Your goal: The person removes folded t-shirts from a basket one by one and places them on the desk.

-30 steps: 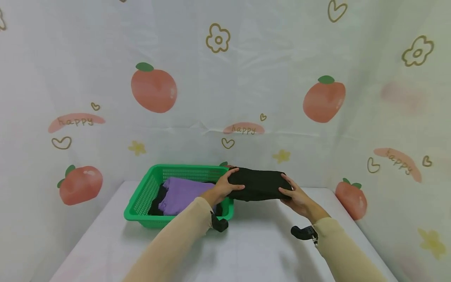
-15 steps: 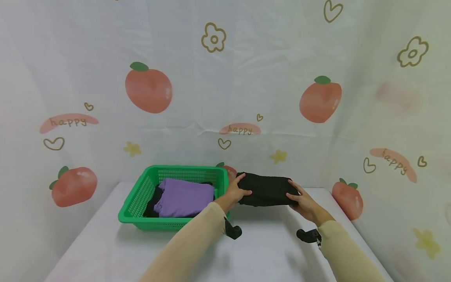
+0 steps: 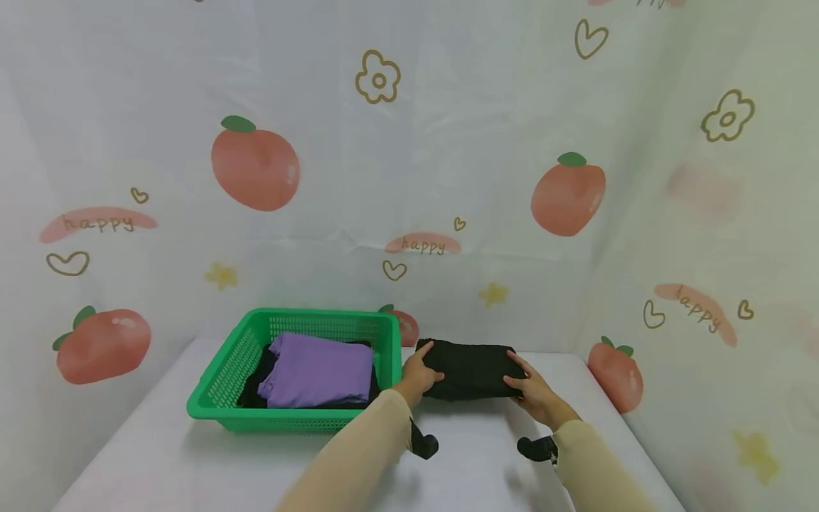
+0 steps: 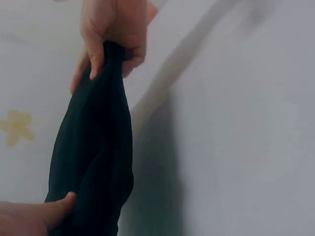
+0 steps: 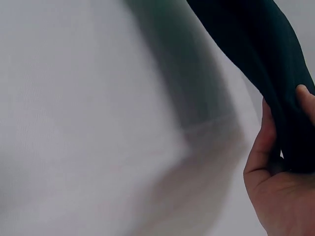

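while the folded black cloth (image 3: 470, 371) overlapped the green basket (image 3: 281, 414) in the head view a second ago, it now hangs lower, just right of it over the counter (image 3: 470, 455), so it is apart from the purple cloth (image 3: 323, 373) inside. left hand (image 3: 416, 377) and right hand (image 3: 536, 400) grip opposite ends, fingers parted only by the fabric's thickness.

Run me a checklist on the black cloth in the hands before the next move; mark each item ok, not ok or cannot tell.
1. Left hand gripping one end of the held black cloth: ok.
2. Right hand gripping the other end: ok.
3. Cloth clear of the green basket: ok, to its right.
4. Cloth down on the table: not ok, looks raised.
5. Cloth's underside neat: cannot tell, hidden.
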Motion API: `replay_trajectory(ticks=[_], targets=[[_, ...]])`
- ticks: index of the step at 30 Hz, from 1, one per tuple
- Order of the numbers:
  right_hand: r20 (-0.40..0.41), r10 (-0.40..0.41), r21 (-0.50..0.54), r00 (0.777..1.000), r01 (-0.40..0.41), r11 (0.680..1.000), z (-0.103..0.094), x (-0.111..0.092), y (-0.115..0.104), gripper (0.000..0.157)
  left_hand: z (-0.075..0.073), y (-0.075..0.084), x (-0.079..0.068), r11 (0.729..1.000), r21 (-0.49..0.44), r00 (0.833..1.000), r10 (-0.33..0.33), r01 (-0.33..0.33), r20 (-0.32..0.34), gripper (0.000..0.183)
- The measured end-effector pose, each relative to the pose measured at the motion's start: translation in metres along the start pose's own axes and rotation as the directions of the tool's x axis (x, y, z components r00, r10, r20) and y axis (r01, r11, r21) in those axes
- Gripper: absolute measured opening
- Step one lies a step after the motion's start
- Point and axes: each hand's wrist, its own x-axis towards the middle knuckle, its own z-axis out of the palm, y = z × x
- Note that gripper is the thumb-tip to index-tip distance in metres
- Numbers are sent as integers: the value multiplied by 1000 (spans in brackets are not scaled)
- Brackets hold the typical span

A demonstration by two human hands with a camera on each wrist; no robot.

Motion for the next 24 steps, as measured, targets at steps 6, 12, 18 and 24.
replay_trajectory(ticks=[6, 12, 18, 24], targets=[[-43, 21, 15, 999, -21, 1000, 2, 0, 19, 71, 9, -11, -9, 999, 34, 995, -7, 10, -101, 69], [-62, -8, 17, 998, 9, 1000, 1, 6, 26, 72, 20, -11, -10, 1000, 27, 980, 2, 4, -199, 63], [-82, 17, -23, 996, -19, 1000, 3, 7, 34, 72, 25, -25, -13, 999, 37, 968, 20, -11, -250, 61], [-117, 16, -182, 993, -37, 983, 3, 4, 33, 68, 27, -33, -11, 997, 77, 968, 46, -27, -248, 60]])
